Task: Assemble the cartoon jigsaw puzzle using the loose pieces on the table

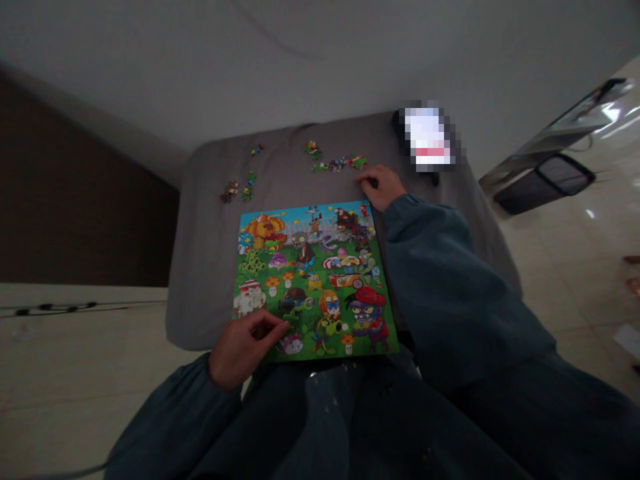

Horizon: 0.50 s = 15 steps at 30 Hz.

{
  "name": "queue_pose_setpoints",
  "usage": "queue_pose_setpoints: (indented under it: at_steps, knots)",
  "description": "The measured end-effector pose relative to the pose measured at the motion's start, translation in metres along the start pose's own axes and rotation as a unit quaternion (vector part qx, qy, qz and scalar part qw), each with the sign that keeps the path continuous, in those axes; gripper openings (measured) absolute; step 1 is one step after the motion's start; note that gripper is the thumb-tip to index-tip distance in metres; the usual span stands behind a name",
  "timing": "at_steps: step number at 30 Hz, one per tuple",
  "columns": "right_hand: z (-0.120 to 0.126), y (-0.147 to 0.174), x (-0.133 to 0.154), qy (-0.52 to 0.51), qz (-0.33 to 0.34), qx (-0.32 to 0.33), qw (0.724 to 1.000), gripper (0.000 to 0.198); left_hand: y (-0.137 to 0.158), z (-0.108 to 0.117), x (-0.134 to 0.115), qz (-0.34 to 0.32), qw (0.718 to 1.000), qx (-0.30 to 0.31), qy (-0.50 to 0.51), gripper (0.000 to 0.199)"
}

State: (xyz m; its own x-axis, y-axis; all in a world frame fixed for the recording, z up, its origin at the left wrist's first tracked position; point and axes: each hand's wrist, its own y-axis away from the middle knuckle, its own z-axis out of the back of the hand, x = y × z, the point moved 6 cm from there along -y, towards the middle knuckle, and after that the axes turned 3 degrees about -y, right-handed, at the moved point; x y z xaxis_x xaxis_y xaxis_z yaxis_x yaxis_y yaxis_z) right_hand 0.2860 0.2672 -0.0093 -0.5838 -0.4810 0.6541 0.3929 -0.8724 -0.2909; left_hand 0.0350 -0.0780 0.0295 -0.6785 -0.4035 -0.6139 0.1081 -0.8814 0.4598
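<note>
A colourful cartoon puzzle board lies flat on the grey cloth, filled with plant and zombie figures. Over its lower left part is my left hand, thumb and index finger pinched together at the board's surface beside a green leafy shape. Whether a loose piece is between those fingertips I cannot make out. My right hand rests on the cloth just past the board's upper right corner, index finger stretched out, other fingers loosely bent, nothing visible in it. Close to its fingertips lies a row of small puzzle pieces.
More loose pieces lie at the far left, among them a brown one and a green one. A lit phone-like screen, pixelated, stands at the far right corner. A wall rises behind; a dark bin is on the floor at right.
</note>
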Motion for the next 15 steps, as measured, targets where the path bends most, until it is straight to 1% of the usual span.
queue_pose_setpoints:
  at_steps: [5,10,15]
  knots:
    - [0.001,0.001,0.002,-0.002,-0.006,0.002,1.0,0.02,0.0,0.001,0.003,-0.011,0.999,-0.017,-0.041,0.039]
    - [0.001,0.0,0.003,0.003,-0.004,0.006,1.0,0.022,0.001,0.007,-0.004,-0.029,0.996,-0.037,-0.081,0.037]
    - [0.001,0.001,0.003,-0.003,-0.002,-0.003,1.0,0.021,0.003,0.014,-0.009,-0.047,0.993,-0.048,-0.095,0.035]
